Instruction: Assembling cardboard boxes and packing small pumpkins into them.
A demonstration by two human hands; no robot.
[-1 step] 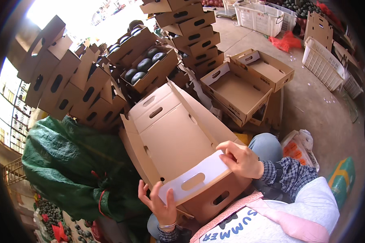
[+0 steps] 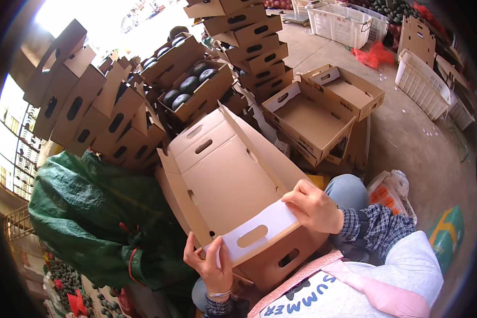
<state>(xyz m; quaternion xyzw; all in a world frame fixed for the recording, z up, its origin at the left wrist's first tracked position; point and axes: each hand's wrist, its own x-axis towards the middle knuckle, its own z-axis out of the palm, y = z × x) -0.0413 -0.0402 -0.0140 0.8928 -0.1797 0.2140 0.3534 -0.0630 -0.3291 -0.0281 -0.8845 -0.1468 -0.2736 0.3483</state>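
A part-folded cardboard box [image 2: 228, 180] lies tilted across my lap, brown inside. Its near end carries a white flap [image 2: 252, 231] with an oval handle hole. My right hand [image 2: 317, 208] pinches the right end of that flap between thumb and bent fingers. At the near left corner, my left hand [image 2: 211, 259] grips the flap's left end, thumb on the white face and one finger raised along the side wall. The far end of the box stands partly folded, with another handle slot. My fingertips hide both ends of the flap.
Stacked boxes [image 2: 79, 106] lean at the left; a taller stack [image 2: 257, 47] rises behind. An open box of dark green round squashes [image 2: 188, 87] sits beyond mine. Empty trays [image 2: 312, 116] stand right, white crates [image 2: 424, 82] farther off. A green tarp [image 2: 90, 206] bulges left.
My left hand has drawn its fingers closer together onto the flap's left end. My right fingers have settled slightly on the flap. The box has hardly moved.
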